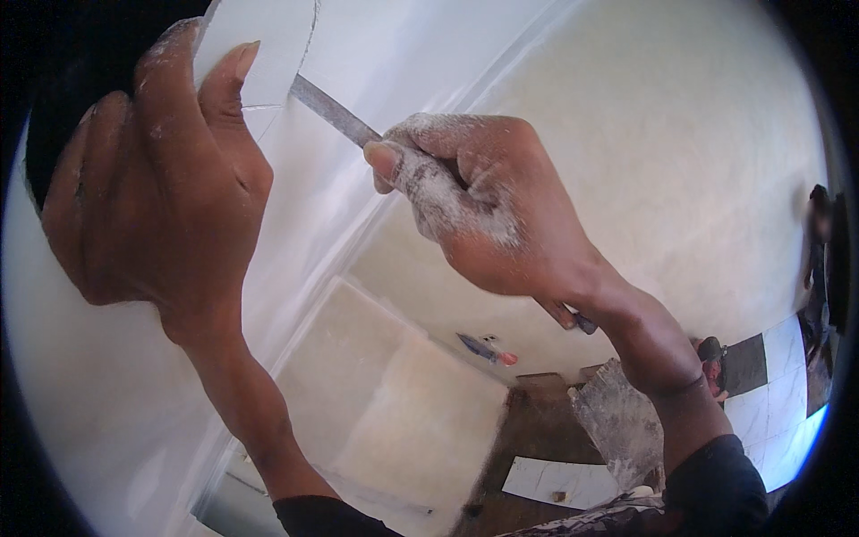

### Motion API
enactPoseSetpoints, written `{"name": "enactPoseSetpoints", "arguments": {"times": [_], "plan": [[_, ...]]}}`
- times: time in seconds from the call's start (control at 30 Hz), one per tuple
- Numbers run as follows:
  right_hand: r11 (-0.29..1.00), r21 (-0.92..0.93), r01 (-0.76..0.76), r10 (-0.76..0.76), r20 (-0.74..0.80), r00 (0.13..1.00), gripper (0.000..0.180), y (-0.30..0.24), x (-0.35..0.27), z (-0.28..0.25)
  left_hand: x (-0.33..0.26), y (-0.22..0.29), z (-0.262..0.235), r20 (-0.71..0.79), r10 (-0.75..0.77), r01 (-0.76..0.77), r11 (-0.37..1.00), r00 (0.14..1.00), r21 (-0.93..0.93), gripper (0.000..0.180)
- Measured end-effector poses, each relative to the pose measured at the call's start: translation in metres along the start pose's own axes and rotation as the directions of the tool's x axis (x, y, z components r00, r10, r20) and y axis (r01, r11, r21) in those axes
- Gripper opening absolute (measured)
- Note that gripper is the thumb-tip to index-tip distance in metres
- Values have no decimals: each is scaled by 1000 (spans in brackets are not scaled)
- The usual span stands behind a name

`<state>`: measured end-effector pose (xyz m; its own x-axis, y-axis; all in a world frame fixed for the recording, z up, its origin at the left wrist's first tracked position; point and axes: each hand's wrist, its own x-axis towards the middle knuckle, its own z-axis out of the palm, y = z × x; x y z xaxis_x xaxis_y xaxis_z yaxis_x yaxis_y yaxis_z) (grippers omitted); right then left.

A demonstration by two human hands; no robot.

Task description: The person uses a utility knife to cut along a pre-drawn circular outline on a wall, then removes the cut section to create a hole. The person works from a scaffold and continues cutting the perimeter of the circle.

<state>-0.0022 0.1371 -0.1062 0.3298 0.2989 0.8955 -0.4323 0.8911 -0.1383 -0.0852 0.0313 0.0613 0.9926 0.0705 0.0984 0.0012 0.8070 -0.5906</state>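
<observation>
My right hand point(483, 192), dusted with white powder, is closed around a narrow flat metal blade point(335, 109). Its tip meets a white ceiling board point(304, 179) where cut lines run. Left of it, a partly cut white piece of board point(259, 76) borders a dark opening point(67, 116). My left hand point(170, 170) reaches to the opening and grips the edge of this piece, the thumb against its white face. The tips of some left fingers are hidden in the dark.
A pale wall point(626, 134) meets the ceiling along a stepped moulding. A small blue and red item point(488, 349) is on the wall. Far below are a dusty sheet point(617, 416), a white panel point(559, 483) and white tiles point(774, 412). Dark shapes at the far right are unclear.
</observation>
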Motion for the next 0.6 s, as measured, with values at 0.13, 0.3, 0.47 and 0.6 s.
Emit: {"name": "enactPoseSetpoints", "arguments": {"times": [0.13, 0.3, 0.47, 0.6], "plan": [[999, -35, -25, 25, 12, 1000, 20, -5, -3, -4, -1, -3, 1, -35, 50, -50, 999, 998, 19, 26], [958, -159, 237, -245, -27, 969, 35, 7, 38, 5, 9, 3, 0, 1, -7, 7, 1000, 1000, -8, 25], [998, -59, 8, -4, 62, 998, 16, -6, 15, -2, 1, -16, 3, 33, 83, -84, 995, 996, 51, 25], [997, 4, 77, -77, -21, 997, 21, -2, 51, 12, 10, 3, 4, -57, 19, -20, 1000, 998, -17, 25]]}}
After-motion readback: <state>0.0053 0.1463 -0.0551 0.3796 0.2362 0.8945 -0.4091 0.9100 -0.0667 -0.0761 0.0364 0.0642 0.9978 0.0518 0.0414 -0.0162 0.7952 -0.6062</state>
